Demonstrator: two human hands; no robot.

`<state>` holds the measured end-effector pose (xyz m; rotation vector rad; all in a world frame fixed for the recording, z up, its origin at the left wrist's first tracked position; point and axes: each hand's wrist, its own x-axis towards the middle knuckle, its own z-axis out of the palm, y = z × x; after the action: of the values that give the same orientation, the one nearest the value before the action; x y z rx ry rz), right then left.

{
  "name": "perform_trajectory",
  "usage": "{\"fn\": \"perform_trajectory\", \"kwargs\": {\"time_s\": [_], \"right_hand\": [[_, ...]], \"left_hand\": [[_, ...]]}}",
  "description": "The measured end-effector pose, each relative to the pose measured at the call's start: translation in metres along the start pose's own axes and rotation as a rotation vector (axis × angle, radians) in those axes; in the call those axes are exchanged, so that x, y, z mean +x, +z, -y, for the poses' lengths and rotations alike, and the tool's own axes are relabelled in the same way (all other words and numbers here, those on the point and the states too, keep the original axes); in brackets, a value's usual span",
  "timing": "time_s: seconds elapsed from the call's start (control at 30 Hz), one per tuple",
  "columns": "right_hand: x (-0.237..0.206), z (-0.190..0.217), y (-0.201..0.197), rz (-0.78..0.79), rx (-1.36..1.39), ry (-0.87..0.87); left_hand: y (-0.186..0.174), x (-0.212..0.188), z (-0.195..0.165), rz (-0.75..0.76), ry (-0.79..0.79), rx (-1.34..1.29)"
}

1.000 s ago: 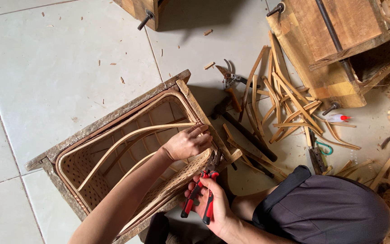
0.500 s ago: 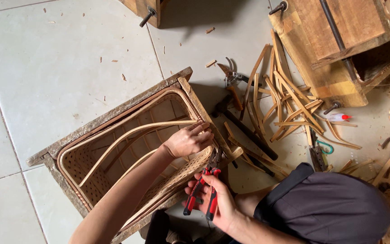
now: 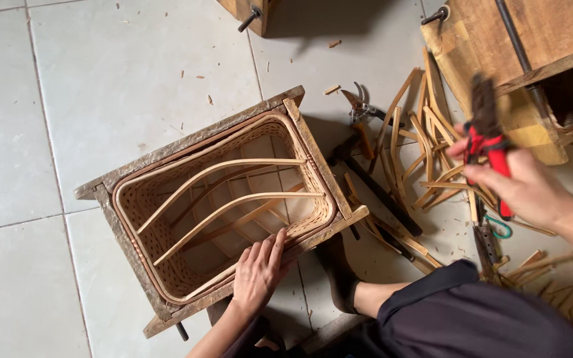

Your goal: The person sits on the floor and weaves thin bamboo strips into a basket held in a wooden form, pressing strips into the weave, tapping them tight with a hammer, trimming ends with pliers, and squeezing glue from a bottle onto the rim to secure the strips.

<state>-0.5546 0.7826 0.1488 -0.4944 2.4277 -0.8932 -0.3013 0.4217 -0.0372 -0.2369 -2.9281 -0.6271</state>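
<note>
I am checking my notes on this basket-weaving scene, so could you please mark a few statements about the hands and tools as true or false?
1. The left hand rests on the near rim of the rectangular woven rattan basket that sits in a wooden frame. True.
2. The right hand holds red-handled pliers raised above the pile of loose rattan strips. True.
3. The right hand is empty. False: it grips the pliers.
4. The basket stands on a wooden table. False: it stands on a pale tiled floor.
5. Curved rattan strips span the inside of the basket. True.
</note>
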Motion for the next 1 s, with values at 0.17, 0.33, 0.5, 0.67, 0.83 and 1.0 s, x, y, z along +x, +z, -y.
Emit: {"fn": "perform_trajectory", "kwargs": {"time_s": [0.17,0.33,0.5,0.67,0.83,1.0], "right_hand": [[-0.051,-0.144,0.127,0.193,0.100,0.602],[-0.110,-0.218,0.257,0.202,-0.131,0.425],[-0.111,-0.216,0.303,-0.116,-0.381,0.207],[-0.116,-0.205,0.312,-0.259,-0.464,0.065],[-0.073,-0.197,0.255,-0.339,-0.338,-0.144],[0.073,-0.183,0.235,-0.179,0.099,0.014]], "left_hand": [[0.008,0.000,0.003,-0.012,0.003,0.042],[0.010,-0.003,0.006,-0.053,0.023,0.025],[0.015,-0.005,0.006,-0.104,0.051,0.037],[0.020,-0.010,0.008,-0.080,0.067,0.051],[0.022,-0.014,0.010,-0.056,0.074,0.026],[0.021,-0.014,0.003,0.011,0.031,0.039]]}}
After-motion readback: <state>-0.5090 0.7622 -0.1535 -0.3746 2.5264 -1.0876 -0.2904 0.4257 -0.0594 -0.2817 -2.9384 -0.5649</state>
